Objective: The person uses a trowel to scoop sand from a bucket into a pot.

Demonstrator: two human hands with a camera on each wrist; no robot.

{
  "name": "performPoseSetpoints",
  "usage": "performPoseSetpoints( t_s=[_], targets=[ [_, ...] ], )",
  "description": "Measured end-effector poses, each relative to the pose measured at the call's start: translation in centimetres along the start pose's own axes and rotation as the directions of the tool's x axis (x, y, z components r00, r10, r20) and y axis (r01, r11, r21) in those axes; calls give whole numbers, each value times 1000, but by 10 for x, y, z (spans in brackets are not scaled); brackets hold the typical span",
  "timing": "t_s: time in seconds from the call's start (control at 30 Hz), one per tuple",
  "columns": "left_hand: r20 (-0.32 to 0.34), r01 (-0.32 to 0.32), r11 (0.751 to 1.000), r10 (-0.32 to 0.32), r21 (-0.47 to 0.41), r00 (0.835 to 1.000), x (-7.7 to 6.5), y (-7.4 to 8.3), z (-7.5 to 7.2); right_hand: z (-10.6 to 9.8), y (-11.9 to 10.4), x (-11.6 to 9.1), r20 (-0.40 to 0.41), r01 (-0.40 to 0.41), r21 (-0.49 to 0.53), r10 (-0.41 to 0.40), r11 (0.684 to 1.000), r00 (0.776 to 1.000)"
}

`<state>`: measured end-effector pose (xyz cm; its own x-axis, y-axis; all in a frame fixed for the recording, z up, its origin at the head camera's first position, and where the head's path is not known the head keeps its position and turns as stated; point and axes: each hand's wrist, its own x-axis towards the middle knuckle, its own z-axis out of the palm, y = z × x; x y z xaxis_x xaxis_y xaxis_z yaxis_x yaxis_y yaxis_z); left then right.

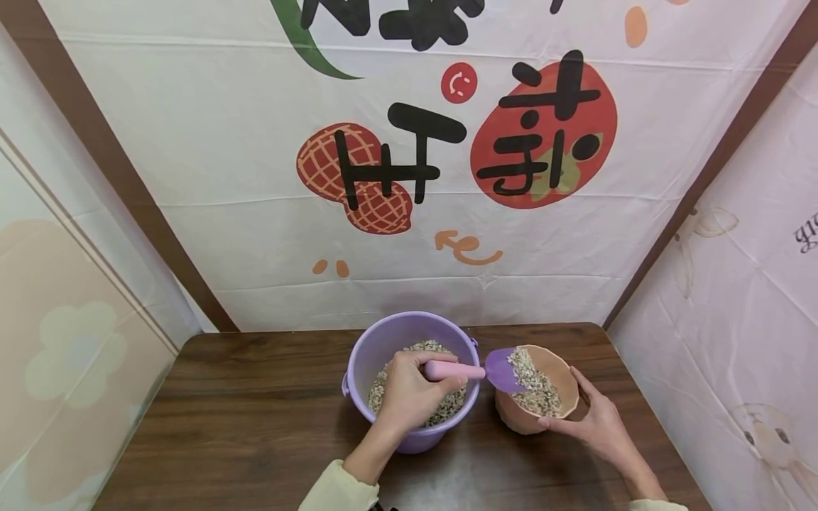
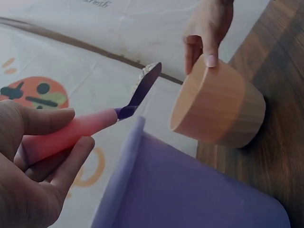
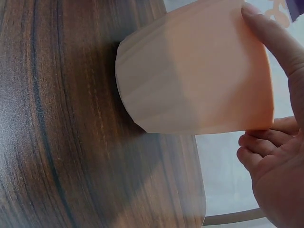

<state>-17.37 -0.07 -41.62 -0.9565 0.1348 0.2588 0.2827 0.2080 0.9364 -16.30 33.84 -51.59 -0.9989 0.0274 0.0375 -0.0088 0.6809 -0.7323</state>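
My left hand [image 1: 412, 390] grips the pink handle of a small toy shovel [image 1: 455, 370] above a purple bucket [image 1: 363, 355]. The bucket holds pale, gravel-like grains [image 1: 451, 408]. The shovel's purple blade [image 2: 145, 88] reaches past the bucket's rim toward an orange-tan faceted pot [image 2: 228, 107], carrying some of the same grains. In the head view the blade overlaps the pot's left rim, and grains show inside the pot. My right hand [image 1: 601, 426] holds that pot [image 3: 199, 71] at its right side, thumb at the near rim and fingers farther round. The pot stands upright on the table.
The dark wooden table [image 1: 255, 411] ends at a printed white cloth backdrop [image 1: 255, 234]. Another cloth panel [image 1: 735, 319] rises close along the right edge. The bucket's side lug [image 1: 346, 385] sticks out on its left.
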Motion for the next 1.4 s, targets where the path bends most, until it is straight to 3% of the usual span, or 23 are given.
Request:
performPoseSetpoints(
  t_s=[0.13,0.33,0.53,0.8,0.97,1.17,1.4],
  targets=[
    [-10,-27,996,28,88,1000,3,-1,7,0,-1,-1,-8,5,-8,-5,1000,1000],
    [-41,-9,976,19,217,999,4,1,16,0,-2,-2,-12,11,-9,-11,1000,1000],
    [-27,-19,953,29,302,999,7,8,20,0,-2,-2,-14,14,-16,-14,1000,1000],
    [-7,-114,910,127,397,992,11,16,21,0,-2,-1,-15,22,-16,-23,1000,1000],
    [4,-188,877,208,441,978,13,17,24,0,-2,-2,-16,21,-18,-22,1000,1000],
    [-5,-232,846,267,479,964,14,19,30,0,-3,-2,-12,15,-9,-15,1000,1000],
    [56,-308,802,326,512,944,12,19,37,1,-2,-2,-9,4,-14,-5,1000,1000]
  ],
)
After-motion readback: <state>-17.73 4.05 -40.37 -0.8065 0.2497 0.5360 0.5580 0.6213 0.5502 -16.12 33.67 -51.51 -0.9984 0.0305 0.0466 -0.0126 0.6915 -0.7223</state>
